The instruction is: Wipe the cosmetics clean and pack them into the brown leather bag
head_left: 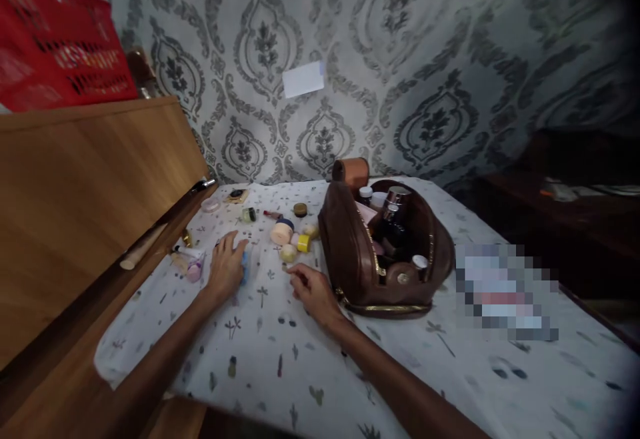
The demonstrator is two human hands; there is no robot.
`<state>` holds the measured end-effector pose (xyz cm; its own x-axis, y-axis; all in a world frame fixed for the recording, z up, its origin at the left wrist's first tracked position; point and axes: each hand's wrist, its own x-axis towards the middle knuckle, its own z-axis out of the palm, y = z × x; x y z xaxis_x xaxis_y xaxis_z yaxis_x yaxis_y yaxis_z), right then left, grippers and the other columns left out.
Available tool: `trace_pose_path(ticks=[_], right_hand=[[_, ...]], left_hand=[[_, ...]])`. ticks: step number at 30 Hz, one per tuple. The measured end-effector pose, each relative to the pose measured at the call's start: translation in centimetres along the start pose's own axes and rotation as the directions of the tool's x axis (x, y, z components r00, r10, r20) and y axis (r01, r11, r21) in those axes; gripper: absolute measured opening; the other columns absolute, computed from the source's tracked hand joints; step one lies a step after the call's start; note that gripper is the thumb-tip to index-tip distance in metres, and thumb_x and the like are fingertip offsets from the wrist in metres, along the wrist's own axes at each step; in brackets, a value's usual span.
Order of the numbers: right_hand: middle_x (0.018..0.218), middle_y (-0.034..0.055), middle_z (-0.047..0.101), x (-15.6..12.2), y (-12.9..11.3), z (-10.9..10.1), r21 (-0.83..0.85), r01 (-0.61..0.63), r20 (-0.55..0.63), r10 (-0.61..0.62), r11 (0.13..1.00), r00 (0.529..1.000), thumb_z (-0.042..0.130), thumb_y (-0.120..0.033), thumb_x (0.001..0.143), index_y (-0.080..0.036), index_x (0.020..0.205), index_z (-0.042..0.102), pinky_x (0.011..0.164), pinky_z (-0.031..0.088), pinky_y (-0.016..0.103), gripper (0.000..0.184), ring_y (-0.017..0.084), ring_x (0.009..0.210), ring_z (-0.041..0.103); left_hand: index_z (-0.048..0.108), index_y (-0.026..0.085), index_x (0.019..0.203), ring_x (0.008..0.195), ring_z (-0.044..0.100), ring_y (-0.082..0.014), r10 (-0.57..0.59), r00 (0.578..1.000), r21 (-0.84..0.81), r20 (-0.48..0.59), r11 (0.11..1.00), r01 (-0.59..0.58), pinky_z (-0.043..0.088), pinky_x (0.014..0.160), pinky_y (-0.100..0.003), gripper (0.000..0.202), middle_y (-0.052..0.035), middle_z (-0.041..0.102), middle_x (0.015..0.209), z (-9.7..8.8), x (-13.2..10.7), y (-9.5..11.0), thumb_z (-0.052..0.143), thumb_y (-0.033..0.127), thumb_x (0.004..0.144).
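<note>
My left hand (227,267) lies palm down on the left of the patterned cloth, its fingers stretched out. A blue object (245,267) shows past its thumb side, partly hidden by the hand. My right hand (313,291) is curled, thumb and index finger close together; whatever is at the fingertips is too small to name. Just beyond it sit a round jar with a dark lid (282,231), a small pale-yellow jar (288,253) and a yellow-capped container (303,243). The brown toiletry bag (345,246) stands unzipped to the right, with bottles and jars inside.
An orange-brown cup (352,171) stands behind the bag. Small tubes (193,269), a compact (237,195) and a round dark-gold lid (300,210) lie about the cloth. Wooden furniture (100,179) rises at left, bearing a red basket (60,46). A blurred-out packet (505,292) lies at right.
</note>
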<state>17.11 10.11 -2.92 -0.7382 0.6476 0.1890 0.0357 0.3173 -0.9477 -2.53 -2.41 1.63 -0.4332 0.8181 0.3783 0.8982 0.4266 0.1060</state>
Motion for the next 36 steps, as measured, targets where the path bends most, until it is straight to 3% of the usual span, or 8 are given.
trace_pose_path(ticks=[5,10,13,17,22,27,31,36], right_hand=[[0.062,-0.0028,0.057,1.0,0.3,0.3,0.045,-0.107,0.046,0.105,0.993,0.993,0.051,-0.027,0.077,-0.016,0.086,0.067,0.049,0.042,0.021,0.021,0.012,0.05,0.056],[0.057,-0.0031,0.056,1.9,0.7,0.6,0.087,-0.169,0.099,0.16,0.982,0.982,0.052,-0.029,0.073,-0.016,0.082,0.066,0.043,0.035,0.02,0.021,0.011,0.046,0.051],[0.059,-0.002,0.059,1.6,0.8,0.6,0.094,-0.167,0.082,0.159,0.981,0.984,0.054,-0.032,0.074,-0.016,0.085,0.067,0.045,0.037,0.02,0.023,0.012,0.048,0.052],[0.066,0.0007,0.063,0.8,0.9,0.5,0.048,-0.094,0.05,0.092,0.994,0.995,0.055,-0.036,0.077,-0.015,0.091,0.069,0.051,0.042,0.023,0.029,0.014,0.054,0.057],[0.07,0.0022,0.063,0.4,1.0,0.5,-0.013,-0.049,0.063,0.05,0.999,0.997,0.052,-0.04,0.081,-0.015,0.096,0.069,0.055,0.044,0.025,0.033,0.015,0.058,0.058],[0.065,0.001,0.062,0.5,1.2,0.6,-0.017,-0.037,0.064,0.038,0.999,0.997,0.052,-0.038,0.082,-0.016,0.095,0.069,0.054,0.044,0.025,0.031,0.015,0.057,0.057],[0.065,0.0005,0.061,0.4,1.1,0.5,-0.036,-0.041,0.076,0.044,0.999,0.996,0.051,-0.037,0.081,-0.017,0.095,0.069,0.054,0.042,0.025,0.03,0.015,0.057,0.057],[0.068,0.0005,0.059,0.3,0.7,0.5,-0.033,-0.043,0.08,0.046,0.999,0.996,0.049,-0.038,0.081,-0.017,0.093,0.068,0.055,0.043,0.025,0.031,0.015,0.057,0.057]], left_hand=[[0.054,0.013,0.131,0.145,0.029,-0.0419,-0.109,0.993,-0.144,0.051,0.983,0.115,0.035,0.109,-0.067,0.065,-0.0232,0.038,0.153,1.9,-0.2,-2.4,0.048,-0.004,0.069],[0.065,0.021,0.12,0.138,0.046,-0.0248,0.099,0.993,-0.288,0.068,0.955,-0.075,0.033,0.118,-0.047,0.069,-0.0071,0.058,0.141,2.4,-0.3,-2.3,0.045,-0.006,0.06],[0.065,0.023,0.119,0.131,0.054,-0.018,0.128,0.992,-0.342,0.017,0.933,-0.114,0.041,0.114,-0.038,0.07,-0.0028,0.063,0.136,1.5,-0.6,-2.7,0.04,-0.005,0.06],[0.061,0.021,0.121,0.13,0.053,-0.0206,-0.029,0.996,-0.319,-0.084,0.948,0.0,0.04,0.114,-0.043,0.065,-0.0061,0.061,0.134,-0.2,-1.5,-5.3,0.039,-0.003,0.065],[0.058,0.014,0.126,0.136,0.046,-0.0352,-0.25,0.962,-0.234,-0.111,0.947,0.219,0.034,0.113,-0.06,0.061,-0.0185,0.056,0.139,-0.8,-3.4,-8.6,0.044,-0.001,0.068],[0.064,0.018,0.119,0.137,0.045,-0.0352,-0.214,0.977,-0.218,-0.021,0.954,0.204,0.031,0.112,-0.064,0.059,-0.0139,0.061,0.137,0.6,-4.4,-6.7,0.044,-0.001,0.067],[0.066,0.024,0.113,0.138,0.047,-0.0257,-0.041,0.999,-0.312,0.019,0.949,0.045,0.019,0.119,-0.061,0.063,-0.0038,0.065,0.133,0.8,-4.6,-4.6,0.04,-0.001,0.061],[0.065,0.021,0.107,0.121,0.059,-0.0207,0.082,0.997,-0.47,-0.012,0.879,-0.078,0.017,0.122,-0.054,0.051,-0.0047,0.07,0.12,-0.1,-4.7,-4.5,0.04,0.003,0.066]])
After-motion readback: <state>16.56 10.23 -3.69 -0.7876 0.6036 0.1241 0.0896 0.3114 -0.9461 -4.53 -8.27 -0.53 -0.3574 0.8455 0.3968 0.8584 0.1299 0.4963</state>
